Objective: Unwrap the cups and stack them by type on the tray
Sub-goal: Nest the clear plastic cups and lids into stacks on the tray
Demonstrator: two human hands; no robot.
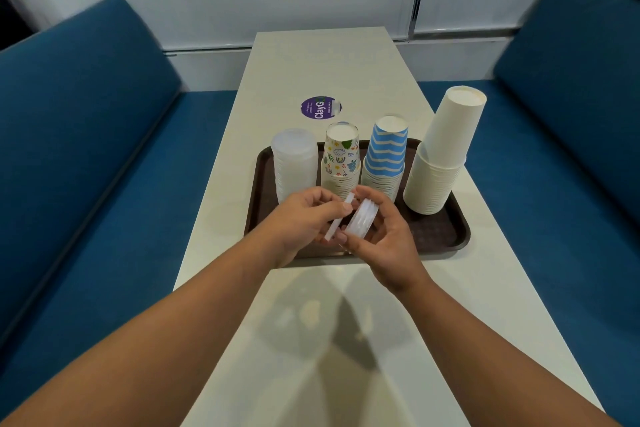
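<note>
Both hands meet over the tray [446,236]: the left hand [304,218] pinches one clear lid [341,217], the right hand [384,236] grips a small lid stack [360,224]; cup stacks [384,163] stand just beyond.

White table [346,340], brown tray [446,236], purple sticker [320,107]

Left arm: reaching forward, bare forearm angling in toward the middle.
Left hand [304,218]: curling, thumb and fingertips pinching a thin lid [341,217].
Right arm: reaching in, wrist bending inward.
Right hand [384,236]: cupping and gripping a small stack of lids [362,222].
</note>
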